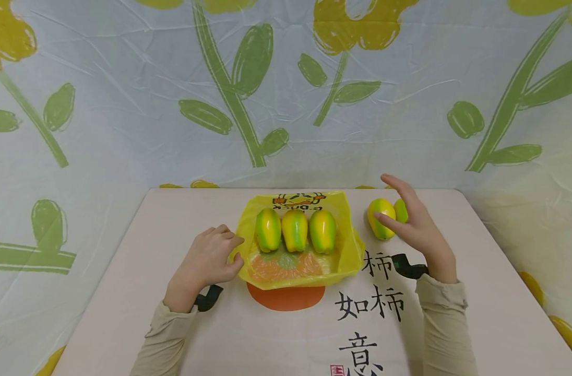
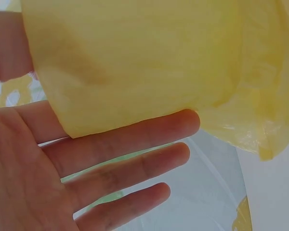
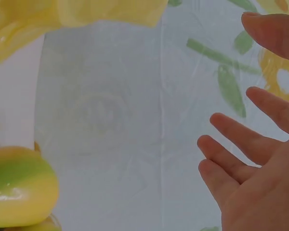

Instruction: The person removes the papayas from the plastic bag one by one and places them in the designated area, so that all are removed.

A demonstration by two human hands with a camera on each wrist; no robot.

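A yellow plastic bag [image 1: 344,256] with a cartoon duck print lies spread on the table, and three yellow-green papayas [image 1: 295,231] rest in a row on it or inside it. At its left edge my left hand [image 1: 211,258] holds the rim near thumb and forefinger. In the left wrist view the bag's film [image 2: 130,62] hides those two fingertips, while the other fingers stretch out straight. My right hand [image 1: 419,224] hovers with spread fingers over a papaya [image 1: 381,211] to the right of the bag, holding nothing. Another papaya [image 1: 401,211] sits partly hidden behind that hand.
The pale table [image 1: 182,209] carries black brush characters [image 1: 361,350] and an orange-red printed shape [image 1: 286,298] at the bag's near edge. A flower-patterned cloth [image 1: 286,94] hangs behind and along the sides. Dark straps [image 1: 208,298] show at the wrists.
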